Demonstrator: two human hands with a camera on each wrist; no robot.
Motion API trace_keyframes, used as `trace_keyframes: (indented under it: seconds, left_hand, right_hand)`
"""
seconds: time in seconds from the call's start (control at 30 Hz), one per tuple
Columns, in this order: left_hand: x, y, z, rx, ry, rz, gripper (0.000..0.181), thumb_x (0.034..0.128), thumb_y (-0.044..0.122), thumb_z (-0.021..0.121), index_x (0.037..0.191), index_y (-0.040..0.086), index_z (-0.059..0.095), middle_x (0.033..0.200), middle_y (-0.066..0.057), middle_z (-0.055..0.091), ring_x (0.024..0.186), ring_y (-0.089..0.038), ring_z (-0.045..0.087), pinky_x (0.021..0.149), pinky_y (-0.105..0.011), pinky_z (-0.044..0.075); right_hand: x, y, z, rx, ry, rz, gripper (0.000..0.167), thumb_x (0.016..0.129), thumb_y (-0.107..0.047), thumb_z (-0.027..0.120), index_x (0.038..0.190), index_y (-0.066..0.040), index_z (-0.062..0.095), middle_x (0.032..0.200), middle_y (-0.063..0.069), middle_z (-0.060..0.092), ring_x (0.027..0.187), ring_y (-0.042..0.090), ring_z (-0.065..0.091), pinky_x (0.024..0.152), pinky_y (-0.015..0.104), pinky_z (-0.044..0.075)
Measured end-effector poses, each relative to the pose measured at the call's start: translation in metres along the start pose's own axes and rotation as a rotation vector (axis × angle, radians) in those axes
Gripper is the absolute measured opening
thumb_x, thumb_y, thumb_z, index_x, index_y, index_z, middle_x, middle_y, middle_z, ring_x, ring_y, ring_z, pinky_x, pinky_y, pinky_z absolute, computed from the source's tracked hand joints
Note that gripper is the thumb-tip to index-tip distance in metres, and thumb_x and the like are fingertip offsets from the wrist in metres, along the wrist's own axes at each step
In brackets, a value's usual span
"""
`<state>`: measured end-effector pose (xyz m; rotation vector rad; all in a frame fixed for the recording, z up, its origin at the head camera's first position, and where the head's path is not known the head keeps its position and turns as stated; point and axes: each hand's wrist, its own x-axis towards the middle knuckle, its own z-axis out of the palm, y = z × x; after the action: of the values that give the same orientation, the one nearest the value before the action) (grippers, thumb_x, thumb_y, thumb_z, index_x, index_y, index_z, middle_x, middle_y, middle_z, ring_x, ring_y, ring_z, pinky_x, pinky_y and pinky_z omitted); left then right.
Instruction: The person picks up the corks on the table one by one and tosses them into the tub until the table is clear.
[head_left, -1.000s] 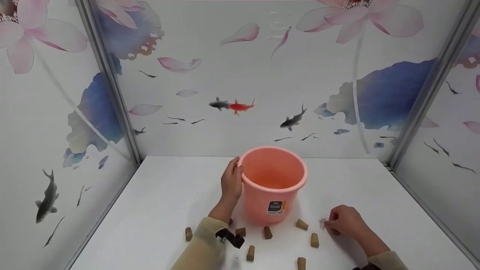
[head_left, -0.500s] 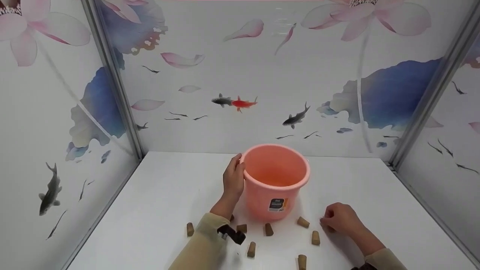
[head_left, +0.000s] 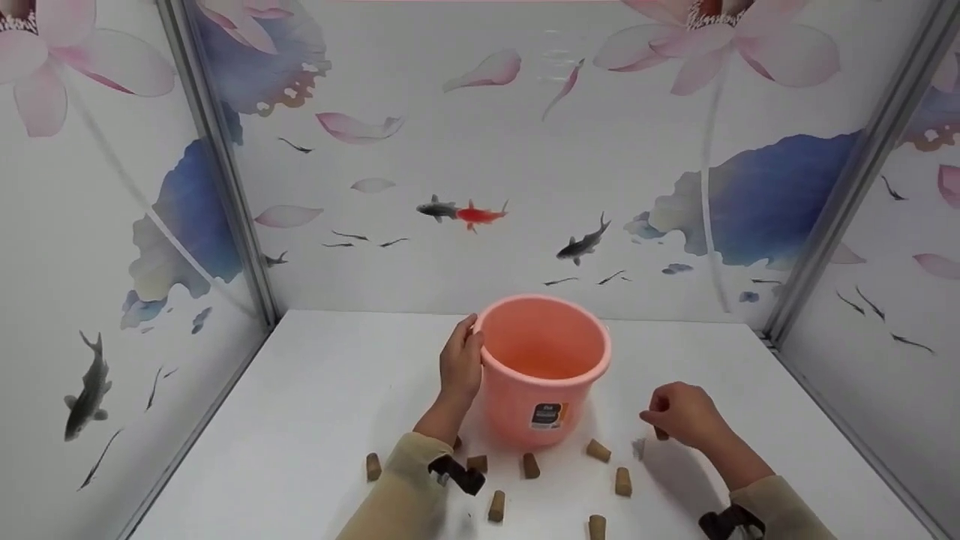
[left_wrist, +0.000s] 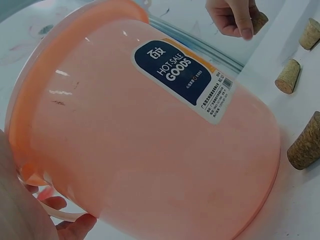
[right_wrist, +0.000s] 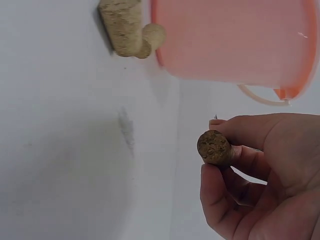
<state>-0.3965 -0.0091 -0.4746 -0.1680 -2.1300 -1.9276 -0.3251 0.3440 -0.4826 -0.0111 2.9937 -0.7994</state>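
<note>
A pink plastic bucket with a dark label stands upright on the white table. My left hand grips its left side at the rim. In the left wrist view, fingers curl by the bucket's thin handle. To the right of the bucket and raised off the table, my right hand pinches a cork stopper between thumb and fingers. The bucket's bottom is hidden from the head view.
Several cork stoppers lie scattered in front of the bucket, among them one cork to the right and one cork at the left. A grey smudge marks the table below my right hand. Printed panels enclose the back and sides.
My right hand has lifted from the table with the cork stopper pinched in it, uncovering the smudge beneath. The left hand keeps its hold on the bucket, which has not moved.
</note>
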Motion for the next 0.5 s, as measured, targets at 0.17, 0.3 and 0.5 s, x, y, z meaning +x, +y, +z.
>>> trace_keyframes:
  seconds: [0.17,0.3,0.5]
  left_hand:
    - [0.000,0.000,-0.003,-0.024,-0.004,-0.002,0.048,0.1097,0.027,0.047,0.155,0.011,0.054,0.134,-0.014,0.071,0.098,-0.023,0.067,0.082,-0.028,0.059]
    - [0.000,0.000,-0.003,-0.043,-0.008,-0.016,0.048,0.1097,0.027,0.047,0.155,0.011,0.054,0.139,-0.013,0.070,0.111,-0.030,0.070,0.089,-0.032,0.062]
    - [0.001,0.004,-0.001,-0.026,-0.006,-0.020,0.049,0.1088,0.028,0.047,0.154,0.013,0.055,0.136,-0.011,0.071,0.107,-0.028,0.070,0.086,-0.031,0.061]
  right_hand:
    - [0.004,-0.008,-0.014,0.004,0.038,-0.044,0.021,0.098,-0.020,0.075,0.081,-0.010,0.068,0.067,0.002,0.066,0.065,0.018,0.059,0.060,0.033,0.048]
    - [0.007,-0.012,-0.021,0.005,0.055,-0.068,0.023,0.098,-0.020,0.075,0.078,-0.010,0.067,0.066,0.002,0.066,0.063,0.018,0.060,0.059,0.033,0.047]
    - [0.015,-0.020,-0.036,0.028,0.035,-0.026,0.021,0.099,-0.023,0.074,0.083,-0.010,0.070,0.071,0.004,0.068,0.069,0.019,0.061,0.062,0.032,0.051]
